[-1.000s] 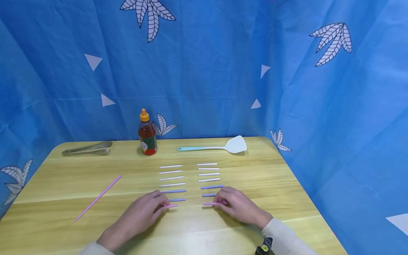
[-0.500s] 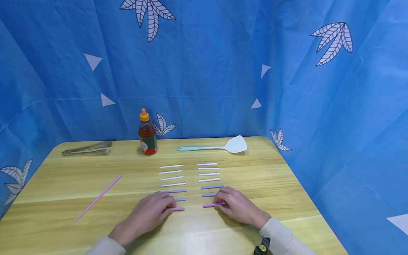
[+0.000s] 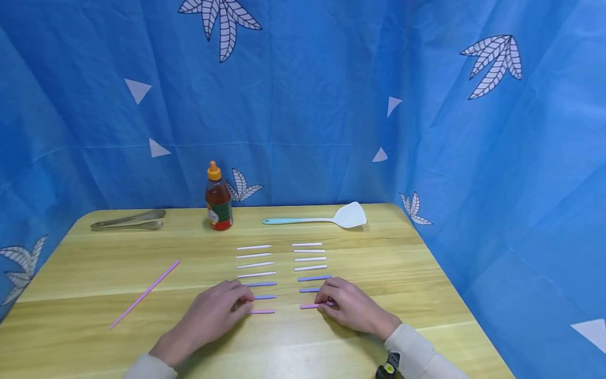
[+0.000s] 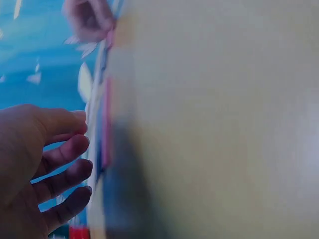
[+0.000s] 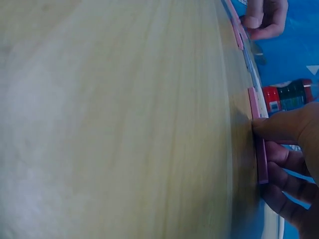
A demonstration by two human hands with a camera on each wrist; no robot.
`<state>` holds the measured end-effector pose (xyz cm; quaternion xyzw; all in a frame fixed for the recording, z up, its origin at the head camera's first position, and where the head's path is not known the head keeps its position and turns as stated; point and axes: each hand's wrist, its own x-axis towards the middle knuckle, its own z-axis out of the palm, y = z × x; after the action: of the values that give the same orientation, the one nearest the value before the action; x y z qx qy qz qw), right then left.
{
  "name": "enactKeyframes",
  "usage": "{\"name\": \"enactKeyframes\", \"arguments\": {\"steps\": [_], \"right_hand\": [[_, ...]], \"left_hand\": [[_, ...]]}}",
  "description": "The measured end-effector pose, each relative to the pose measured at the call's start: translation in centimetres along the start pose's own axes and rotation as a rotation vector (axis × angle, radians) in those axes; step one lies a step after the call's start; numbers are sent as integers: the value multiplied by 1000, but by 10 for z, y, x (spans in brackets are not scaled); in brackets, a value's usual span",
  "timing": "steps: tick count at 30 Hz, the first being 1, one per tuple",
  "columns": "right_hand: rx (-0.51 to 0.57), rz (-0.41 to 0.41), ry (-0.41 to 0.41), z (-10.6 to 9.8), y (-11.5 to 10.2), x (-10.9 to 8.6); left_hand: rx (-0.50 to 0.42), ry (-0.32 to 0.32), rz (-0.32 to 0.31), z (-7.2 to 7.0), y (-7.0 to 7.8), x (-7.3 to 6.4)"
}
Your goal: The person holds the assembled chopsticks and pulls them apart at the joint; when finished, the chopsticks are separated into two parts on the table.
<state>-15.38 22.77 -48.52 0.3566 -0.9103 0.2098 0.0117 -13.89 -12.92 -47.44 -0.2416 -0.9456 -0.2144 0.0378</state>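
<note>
My left hand (image 3: 210, 313) hovers loosely curled beside a short pink straw piece (image 3: 264, 311). In the left wrist view, the fingertips stand apart from that pink piece, which lies on the table. My right hand (image 3: 352, 308) pinches another short pink straw piece (image 5: 261, 159) between thumb and fingers, low at the tabletop. Above the hands run two columns of short pieces: several white ones (image 3: 256, 256) and blue ones (image 3: 262, 285) on the left, matching white (image 3: 310, 259) and blue (image 3: 314, 278) ones on the right. My hands partly cover the lower blue pieces.
A long pink straw (image 3: 145, 295) lies slantwise on the left of the wooden table (image 3: 388, 252). Along the back are metal tongs (image 3: 130, 220), an upright red sauce bottle (image 3: 219, 205) and a spatula (image 3: 350, 215). A blue patterned curtain (image 3: 322, 105) hangs behind.
My left hand moved right with its pink piece, put it down under the blue ones, let go and drew back slightly left. The right hand has hardly moved.
</note>
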Motion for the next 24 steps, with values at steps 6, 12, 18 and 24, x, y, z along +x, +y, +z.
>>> {"name": "enactKeyframes", "arguments": {"steps": [6, 12, 18, 24], "right_hand": [[-3, -3, 9, 2, -1, 1], [4, -4, 10, 1, 0, -2], [9, 4, 13, 1, 2, -2], [12, -1, 11, 2, 1, 0]], "left_hand": [[5, 48, -156, -38, -50, -18], [76, 44, -329, -71, -119, -52], [50, -74, -496, -85, -154, -71], [15, -64, -499, -86, -159, -77]]}}
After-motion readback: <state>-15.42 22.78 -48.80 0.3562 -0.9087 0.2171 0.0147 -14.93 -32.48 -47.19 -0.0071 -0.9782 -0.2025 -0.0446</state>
